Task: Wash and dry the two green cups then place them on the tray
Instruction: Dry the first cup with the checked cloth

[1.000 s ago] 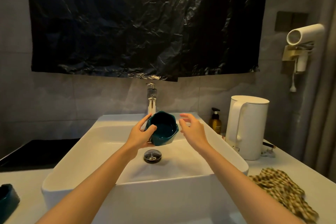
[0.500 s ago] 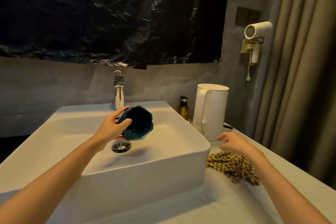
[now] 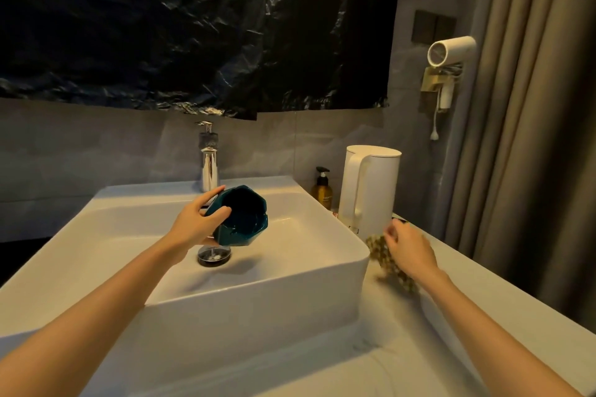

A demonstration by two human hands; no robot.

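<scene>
Step in hand, as judged from the layout: transition from washing to drying the first cup; the second green cup and the tray are out of view. The left hand (image 3: 193,224) holds the dark green faceted ceramic cup (image 3: 243,219) above the white rectangular sink basin (image 3: 338,263), just over the round chrome drain (image 3: 214,255) and in front of the chrome tap (image 3: 209,167); the cup is tilted, mouth turned toward the right and slightly up. Left-hand fingers are clamped on the cup: thumb across the near rim, remaining fingers spread behind the far wall; the forearm extends forward over the basin's near edge. The right hand (image 3: 411,248) is out to the side over the pale counter (image 3: 483,287), on the checked olive-and-cream cloth (image 3: 385,259) near the white electric kettle (image 3: 371,190); its fingers curl down into the fabric, which bunches beneath them; motion blur hides the exact pinch. The next move probably calls for bringing the cloth across to the cup, keeping the left-hand grip firm on the wet glaze, and wiping the interior and the outer facets over the basin.
</scene>
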